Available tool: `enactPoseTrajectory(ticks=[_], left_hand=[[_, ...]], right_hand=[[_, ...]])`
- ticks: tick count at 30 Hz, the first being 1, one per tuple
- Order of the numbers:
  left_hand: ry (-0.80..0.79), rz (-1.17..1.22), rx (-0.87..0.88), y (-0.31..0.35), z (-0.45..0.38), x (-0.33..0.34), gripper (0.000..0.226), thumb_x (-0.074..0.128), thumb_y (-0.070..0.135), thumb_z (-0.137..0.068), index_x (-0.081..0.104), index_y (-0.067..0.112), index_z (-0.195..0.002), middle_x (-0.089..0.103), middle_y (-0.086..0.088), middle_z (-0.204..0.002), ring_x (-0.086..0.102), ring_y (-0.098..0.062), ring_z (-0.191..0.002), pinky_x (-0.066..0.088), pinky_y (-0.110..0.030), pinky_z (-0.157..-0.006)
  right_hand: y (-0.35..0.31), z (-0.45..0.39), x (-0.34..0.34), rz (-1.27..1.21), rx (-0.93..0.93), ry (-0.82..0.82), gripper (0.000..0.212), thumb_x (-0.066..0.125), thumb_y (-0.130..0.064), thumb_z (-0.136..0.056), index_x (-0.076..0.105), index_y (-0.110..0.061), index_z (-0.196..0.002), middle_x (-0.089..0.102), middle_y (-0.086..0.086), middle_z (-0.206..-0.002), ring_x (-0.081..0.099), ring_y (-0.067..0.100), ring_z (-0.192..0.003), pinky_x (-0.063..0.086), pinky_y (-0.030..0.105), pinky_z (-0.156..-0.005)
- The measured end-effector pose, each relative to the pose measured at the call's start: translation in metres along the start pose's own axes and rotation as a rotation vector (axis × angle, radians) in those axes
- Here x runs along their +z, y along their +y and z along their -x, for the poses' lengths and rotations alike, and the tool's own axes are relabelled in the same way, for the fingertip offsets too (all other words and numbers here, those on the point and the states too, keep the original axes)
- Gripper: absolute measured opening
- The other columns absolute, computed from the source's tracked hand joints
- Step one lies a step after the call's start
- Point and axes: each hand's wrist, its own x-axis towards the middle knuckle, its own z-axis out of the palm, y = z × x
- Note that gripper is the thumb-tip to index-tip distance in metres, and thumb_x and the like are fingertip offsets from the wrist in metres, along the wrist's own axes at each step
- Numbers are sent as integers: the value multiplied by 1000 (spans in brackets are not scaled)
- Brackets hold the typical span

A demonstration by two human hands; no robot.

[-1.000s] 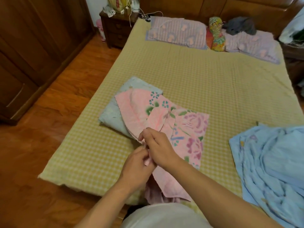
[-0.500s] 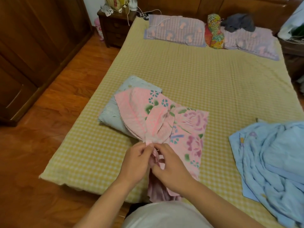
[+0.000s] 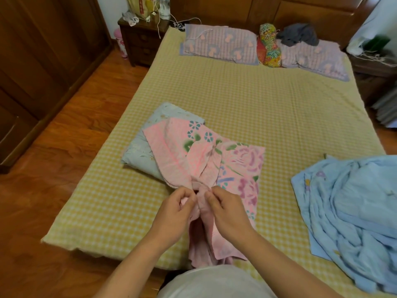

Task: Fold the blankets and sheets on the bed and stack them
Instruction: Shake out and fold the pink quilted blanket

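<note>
The left hand and the right hand both pinch the bunched middle of the pink flower blanket, close together, near the foot of the bed. It looks like they are hunting for an edge or corner so the blanket can be pulled flat and folded. Part of the pink blanket lies on a folded grey-blue blanket, which seems to be the start of the stack. Another part hangs off the bed toward the person. A light blue sheet lies crumpled on the right, well apart, and it is not folded yet. Two pillows sit at the head of the bed, out of the way.
</note>
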Motion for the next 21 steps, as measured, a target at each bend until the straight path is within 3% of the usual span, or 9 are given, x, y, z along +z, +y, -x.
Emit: enactPoseTrajectory(ticks=[2, 4, 7, 9, 12, 14, 17, 21], left_hand=[[42, 14, -40, -1, 1, 1, 23, 60, 9, -98, 58, 28, -110, 65, 13, -100, 61, -3, -89, 47, -21, -79], [84, 99, -93, 0, -1, 0, 37, 59, 4, -95, 56, 34, -117, 65, 11, -103, 60, -5, -87, 46, -22, -78], [64, 292, -149, 6, -2, -3, 44, 51, -10, -93, 56, 25, -118, 60, 9, -77, 49, -8, -65, 41, -21, -61], [-5, 356, -171, 13, -1, 1, 42, 49, -11, -94, 52, 21, -121, 55, 10, -69, 44, -6, -59, 38, -21, -58], [-62, 405, -182, 20, -1, 7, 45, 57, 2, -89, 46, 24, -127, 58, -5, -87, 53, -9, -67, 45, -23, -66], [-87, 437, -189, 22, -3, 10, 50, 56, -1, -90, 43, 25, -130, 67, -15, -100, 64, -16, -82, 51, -30, -74], [-118, 533, -210, 27, -1, 15, 58, 44, -19, -95, 38, 24, -134, 71, -11, -89, 66, -13, -77, 54, -26, -66], [-120, 643, -260, 32, -1, 22, 62, 41, -22, -93, 39, 22, -137, 61, -19, -94, 63, -11, -70, 54, -22, -59]], right_hand=[[4, -9, -13, 21, 75, 128, 35, 54, -22, -102, 47, -19, -67, 52, -6, -59, 50, 4, -58, 32, 22, -55], [5, -28, -38, 101, 127, 304, 33, 53, -20, -101, 52, -18, -68, 59, -4, -63, 52, 3, -60, 29, 20, -56], [-2, -55, -77, 195, 140, 511, 33, 50, -24, -101, 56, -14, -71, 63, 2, -69, 56, 20, -65, 32, 35, -61], [-15, -55, -83, 213, -2, 578, 32, 51, -24, -100, 55, -13, -70, 57, -4, -64, 51, 16, -62, 36, 37, -61], [-38, -26, -51, 251, -369, 437, 20, 55, -19, -93, 65, -15, -76, 58, -7, -68, 46, 9, -66, 31, 21, -61], [-29, -2, -21, 276, -521, 268, 22, 55, -19, -91, 74, -9, -98, 71, 1, -86, 59, 10, -81, 44, 18, -72], [-3, 14, -2, 315, -566, 183, 30, 54, -19, -96, 71, -8, -118, 73, 3, -112, 68, 16, -101, 57, 31, -83], [10, 12, -10, 364, -594, 146, 31, 57, -15, -98, 68, -9, -126, 70, 4, -122, 67, 17, -108, 55, 29, -89]])
